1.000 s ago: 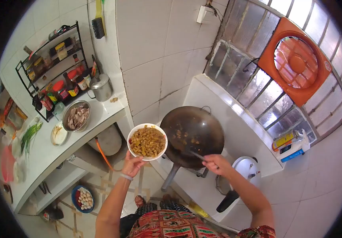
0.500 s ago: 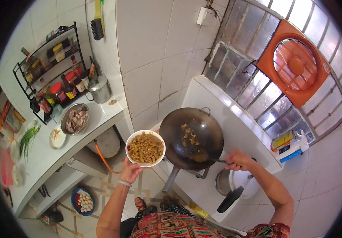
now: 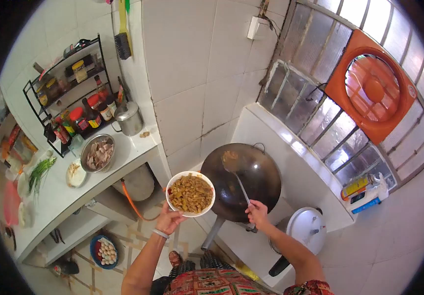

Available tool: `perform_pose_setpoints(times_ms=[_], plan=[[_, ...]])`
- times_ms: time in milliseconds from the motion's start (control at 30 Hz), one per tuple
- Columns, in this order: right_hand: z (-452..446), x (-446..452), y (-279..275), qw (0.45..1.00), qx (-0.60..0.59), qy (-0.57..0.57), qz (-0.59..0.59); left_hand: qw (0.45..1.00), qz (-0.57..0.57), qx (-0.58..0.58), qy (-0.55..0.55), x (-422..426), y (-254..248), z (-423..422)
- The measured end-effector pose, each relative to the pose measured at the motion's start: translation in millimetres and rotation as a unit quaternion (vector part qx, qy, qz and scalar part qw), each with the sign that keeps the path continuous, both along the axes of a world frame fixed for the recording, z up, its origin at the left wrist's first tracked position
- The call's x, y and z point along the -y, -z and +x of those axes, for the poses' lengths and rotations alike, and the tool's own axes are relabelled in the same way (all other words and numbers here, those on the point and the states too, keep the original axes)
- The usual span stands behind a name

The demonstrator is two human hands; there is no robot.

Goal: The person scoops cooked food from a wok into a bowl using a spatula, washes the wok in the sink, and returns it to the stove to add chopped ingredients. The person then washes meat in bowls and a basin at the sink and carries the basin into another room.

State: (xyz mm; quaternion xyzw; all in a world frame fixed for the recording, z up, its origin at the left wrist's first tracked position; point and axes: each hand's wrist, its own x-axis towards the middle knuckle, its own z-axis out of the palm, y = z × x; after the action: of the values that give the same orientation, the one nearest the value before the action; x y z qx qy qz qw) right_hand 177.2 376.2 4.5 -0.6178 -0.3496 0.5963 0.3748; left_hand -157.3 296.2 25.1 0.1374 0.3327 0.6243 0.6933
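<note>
My left hand (image 3: 169, 220) holds a white bowl (image 3: 190, 214) by its near side, thumb at the rim. The bowl is full of brown cooked food in small pieces (image 3: 190, 192), and it hangs at the left edge of a dark wok (image 3: 263, 179). In my right hand (image 3: 257, 214) is the handle of a long metal wok spatula (image 3: 242, 187). The spatula's head lies over the far part of the wok with a small heap of the same brown food (image 3: 230, 160) on it. Elsewhere the wok's inside looks bare and oily.
A lidded pressure cooker (image 3: 306, 227) stands right of the wok, its black handle (image 3: 279, 266) toward me. The wok's own handle (image 3: 213, 234) points toward me. On the left counter are a metal bowl of meat (image 3: 98, 153), a metal pot (image 3: 129, 118) and a spice rack (image 3: 66, 73).
My right hand has moved left, and the spatula has swung to the far side of the wok, where the scattered food is gathered on it. The bowl has shifted slightly right and down in view.
</note>
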Motion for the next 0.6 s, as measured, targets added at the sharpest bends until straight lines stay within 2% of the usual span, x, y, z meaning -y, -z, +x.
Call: perform_pose_setpoints(times_ms=[67,233,267,367,433,500,600], plan=[[-2.1,-5.8,3.7,1.000,-0.025,0.003,0.015,1.000,0.016,-0.021,0.005,-3.5,9.1,1.4],[7.5,-20.5,-3.1,0.993,-0.062,-0.016,0.104,0.999,-0.005,0.031,0.006,-17.1,8.7,12.2],[9.1,-21.2,-4.8,0.994,-0.044,0.000,0.102,0.999,-0.009,0.033,0.006,-20.8,10.3,14.1],[20.7,-9.2,-23.1,0.979,0.001,-0.035,0.203,0.997,-0.011,0.076,-0.005,-32.1,11.6,20.7],[30.3,9.0,-40.8,0.944,0.107,-0.075,0.303,0.997,0.014,0.071,-0.003,-43.6,15.7,23.7],[35.1,28.3,-53.9,0.873,0.208,-0.091,0.432,0.997,0.034,0.073,0.005,-53.6,12.0,25.4],[31.5,63.7,-99.7,0.800,0.376,-0.136,0.448,0.998,0.020,0.065,0.004,-63.6,4.5,27.8]])
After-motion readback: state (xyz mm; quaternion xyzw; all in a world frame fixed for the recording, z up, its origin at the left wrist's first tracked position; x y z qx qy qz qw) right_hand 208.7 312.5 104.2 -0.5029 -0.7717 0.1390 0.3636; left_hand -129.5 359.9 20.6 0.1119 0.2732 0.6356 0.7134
